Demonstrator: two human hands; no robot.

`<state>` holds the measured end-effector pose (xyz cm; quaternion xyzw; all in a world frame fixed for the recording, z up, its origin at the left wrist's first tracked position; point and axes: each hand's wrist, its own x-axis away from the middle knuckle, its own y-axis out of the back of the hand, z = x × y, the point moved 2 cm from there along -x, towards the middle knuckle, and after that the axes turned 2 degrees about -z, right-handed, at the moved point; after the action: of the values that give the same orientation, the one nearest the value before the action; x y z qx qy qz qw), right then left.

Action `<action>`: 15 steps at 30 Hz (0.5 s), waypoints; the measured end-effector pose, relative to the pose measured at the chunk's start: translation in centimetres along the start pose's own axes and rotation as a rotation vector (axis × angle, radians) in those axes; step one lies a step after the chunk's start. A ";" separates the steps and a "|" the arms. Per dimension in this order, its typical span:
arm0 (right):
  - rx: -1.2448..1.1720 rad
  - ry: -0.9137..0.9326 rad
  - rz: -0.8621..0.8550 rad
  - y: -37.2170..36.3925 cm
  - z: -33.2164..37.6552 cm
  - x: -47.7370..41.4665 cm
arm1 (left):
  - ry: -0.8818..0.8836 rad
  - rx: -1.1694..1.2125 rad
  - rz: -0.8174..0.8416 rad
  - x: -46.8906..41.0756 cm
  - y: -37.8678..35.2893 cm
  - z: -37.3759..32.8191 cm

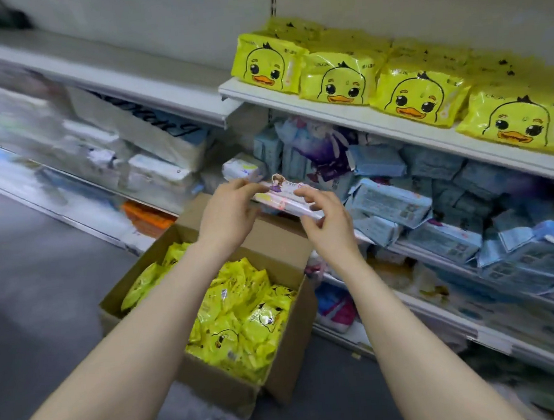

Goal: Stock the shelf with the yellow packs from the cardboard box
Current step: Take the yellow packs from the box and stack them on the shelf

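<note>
The yellow packs (244,313) lie heaped in the cardboard box (131,283) under my arms. My left hand (227,214) and right hand (327,222) each pinch an end of a white pack (284,197), fingers curled. I'd drop it on the blue pile (388,200), then fill the upper shelf (344,111) leftward from the duck row (426,93)
</note>
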<state>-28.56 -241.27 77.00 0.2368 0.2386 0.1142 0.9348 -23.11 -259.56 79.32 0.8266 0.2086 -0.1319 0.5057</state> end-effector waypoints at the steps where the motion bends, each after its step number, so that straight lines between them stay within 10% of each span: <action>1: -0.007 -0.011 0.009 -1.4 0.1 0.0 | 0.009 -0.009 0.015 0.2 0.4 1.3; 15: 0.070 -0.332 0.108 -15.8 -2.5 2.6 | 0.070 0.038 0.291 3.1 -1.6 17.2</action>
<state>-26.02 -253.03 66.23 0.2972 0.0717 0.1151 0.9451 -21.28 -273.56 68.96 0.8617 0.1015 -0.0320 0.4962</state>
